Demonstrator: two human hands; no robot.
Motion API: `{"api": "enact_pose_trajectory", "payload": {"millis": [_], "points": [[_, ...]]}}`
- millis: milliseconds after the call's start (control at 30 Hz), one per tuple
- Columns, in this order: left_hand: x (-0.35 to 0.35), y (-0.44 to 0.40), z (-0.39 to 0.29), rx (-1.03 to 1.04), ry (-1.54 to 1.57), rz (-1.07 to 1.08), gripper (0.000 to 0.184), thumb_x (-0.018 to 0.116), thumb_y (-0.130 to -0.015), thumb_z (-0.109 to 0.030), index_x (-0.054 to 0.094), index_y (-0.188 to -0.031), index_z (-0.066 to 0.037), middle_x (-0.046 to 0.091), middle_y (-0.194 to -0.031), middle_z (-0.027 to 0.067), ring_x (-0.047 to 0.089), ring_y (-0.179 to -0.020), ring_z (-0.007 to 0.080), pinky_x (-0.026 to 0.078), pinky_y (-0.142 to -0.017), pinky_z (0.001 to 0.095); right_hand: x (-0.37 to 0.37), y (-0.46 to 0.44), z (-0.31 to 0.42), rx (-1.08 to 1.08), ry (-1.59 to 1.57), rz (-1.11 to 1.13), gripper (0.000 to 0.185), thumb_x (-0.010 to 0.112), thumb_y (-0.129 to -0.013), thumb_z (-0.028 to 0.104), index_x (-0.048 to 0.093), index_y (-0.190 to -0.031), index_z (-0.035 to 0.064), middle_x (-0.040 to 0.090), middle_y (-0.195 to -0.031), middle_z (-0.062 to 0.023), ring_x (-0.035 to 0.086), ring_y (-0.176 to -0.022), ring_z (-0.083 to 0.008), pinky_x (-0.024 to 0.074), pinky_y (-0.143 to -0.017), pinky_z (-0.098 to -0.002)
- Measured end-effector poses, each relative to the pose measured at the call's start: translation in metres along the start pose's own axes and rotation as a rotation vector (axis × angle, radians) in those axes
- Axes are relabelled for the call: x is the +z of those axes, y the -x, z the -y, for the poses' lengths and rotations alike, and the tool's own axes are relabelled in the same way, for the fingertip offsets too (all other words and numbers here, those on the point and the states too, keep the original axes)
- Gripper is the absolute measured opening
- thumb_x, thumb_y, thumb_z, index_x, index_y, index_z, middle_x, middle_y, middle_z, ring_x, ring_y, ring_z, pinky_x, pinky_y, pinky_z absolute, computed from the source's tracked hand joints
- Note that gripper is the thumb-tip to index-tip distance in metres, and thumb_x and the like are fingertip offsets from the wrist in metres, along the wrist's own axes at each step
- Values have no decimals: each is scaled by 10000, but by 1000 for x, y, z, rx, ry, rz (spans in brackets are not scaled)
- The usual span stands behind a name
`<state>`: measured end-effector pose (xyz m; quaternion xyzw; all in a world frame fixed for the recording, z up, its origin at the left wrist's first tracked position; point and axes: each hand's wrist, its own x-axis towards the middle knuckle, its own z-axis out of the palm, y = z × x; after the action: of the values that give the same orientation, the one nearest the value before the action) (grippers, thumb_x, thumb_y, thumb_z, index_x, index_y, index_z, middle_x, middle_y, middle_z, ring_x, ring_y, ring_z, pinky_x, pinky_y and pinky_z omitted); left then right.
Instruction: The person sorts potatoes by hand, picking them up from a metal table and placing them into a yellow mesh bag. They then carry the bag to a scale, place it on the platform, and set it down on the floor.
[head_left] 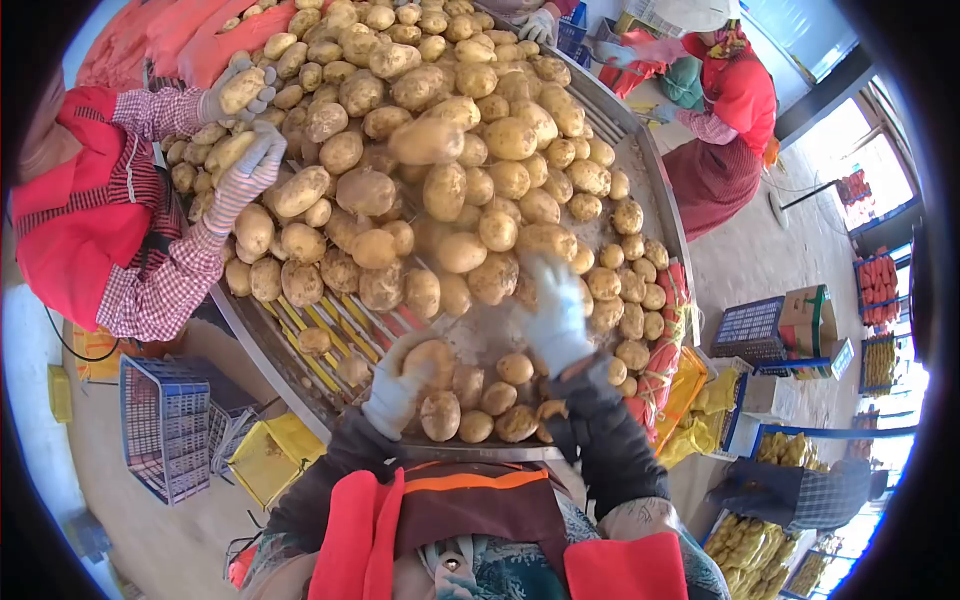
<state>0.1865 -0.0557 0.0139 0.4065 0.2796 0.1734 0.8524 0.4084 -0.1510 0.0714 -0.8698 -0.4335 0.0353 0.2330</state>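
Observation:
Potatoes (440, 190) lie heaped on a large metal-edged sorting table (250, 345). My left hand (395, 385), in a pale glove, is at the near part of the table, its fingers around a potato (430, 362). Farther right, my right hand (552, 308), also gloved and blurred by motion, reaches over the near edge of the heap; its fingers look spread, and no potato shows in it. Between and below my hands sits a small group of potatoes (498, 398).
A co-worker at the left holds potatoes in gloved hands (248, 168); another person (725, 120) stands at the upper right. Red mesh bags (672, 350) line the table's right edge. Blue crates (165, 430) and a yellow crate (275, 455) stand at lower left.

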Motion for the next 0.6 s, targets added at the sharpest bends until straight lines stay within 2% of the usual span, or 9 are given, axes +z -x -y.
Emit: {"api": "enact_pose_trajectory", "payload": {"millis": [67,100,133,200,267,333,400,433,600], "points": [[-7,0,1,58,190,78,570,743,-781,-130,473,-1271,-22,590,-1114,78,581,-1022,179,499,-877,286,12,-41,-49,-135,369,-23,724,767,-694,302,451,-1332,173,367,-1402,-148,305,-1323,-377,273,-1082,-523],[-8,2,4,204,-154,38,594,746,-771,-84,453,-1284,-14,589,-1126,86,582,-1033,183,498,-886,293,25,-59,-76,-218,476,1,709,765,-689,297,470,-1324,187,387,-1393,-147,317,-1323,-370,336,-1054,-482],[-9,5,9,346,-500,-1,622,749,-762,-38,433,-1296,-7,589,-1138,95,583,-1045,187,498,-895,299,18,-71,-76,-224,471,7,709,765,-689,297,470,-1324,187,387,-1393,-147,317,-1323,-370,336,-1054,-482],[-14,4,23,287,-457,-64,667,748,-735,36,400,-1304,8,585,-1177,114,582,-1088,203,496,-917,315,-3,-91,-68,8,235,342,643,739,-712,278,498,-1303,198,491,-1310,-159,437,-1247,-357,421,-990,-447],[-11,4,21,368,-644,-64,729,778,-707,44,372,-1309,-19,554,-1193,96,579,-1089,190,504,-914,319,7,-85,-88,25,-1,278,541,663,-790,271,511,-1284,111,591,-1192,-154,558,-1131,-307,488,-912,-400],[2,0,1,393,-627,129,668,700,-818,-55,329,-1372,-17,481,-1322,121,505,-1204,201,477,-952,334,12,-56,-94,317,-1245,227,549,612,-869,385,506,-1254,8,624,-1129,-142,601,-1055,-250,495,-895,-368],[27,-5,-11,-84,360,142,668,581,-911,-243,242,-1445,-27,385,-1428,144,382,-1320,205,448,-982,349,19,-22,-70,388,-1492,297,588,577,-892,439,502,-1243,-26,615,-1140,-134,592,-1061,-226,490,-894,-344],[33,-7,-14,-157,404,167,686,488,-934,-350,194,-1482,-60,286,-1498,139,256,-1392,220,426,-1003,360,22,-10,-54,448,-1745,354,640,543,-914,493,498,-1231,-61,606,-1152,-126,583,-1066,-203,484,-893,-321],[31,4,-21,-195,281,211,621,534,-914,-388,357,-1402,-47,477,-1348,128,529,-1175,277,504,-887,384,34,20,-4,124,-1210,452,624,450,-956,509,505,-1241,-44,598,-1185,-143,596,-1060,-250,459,-922,-334]]}}
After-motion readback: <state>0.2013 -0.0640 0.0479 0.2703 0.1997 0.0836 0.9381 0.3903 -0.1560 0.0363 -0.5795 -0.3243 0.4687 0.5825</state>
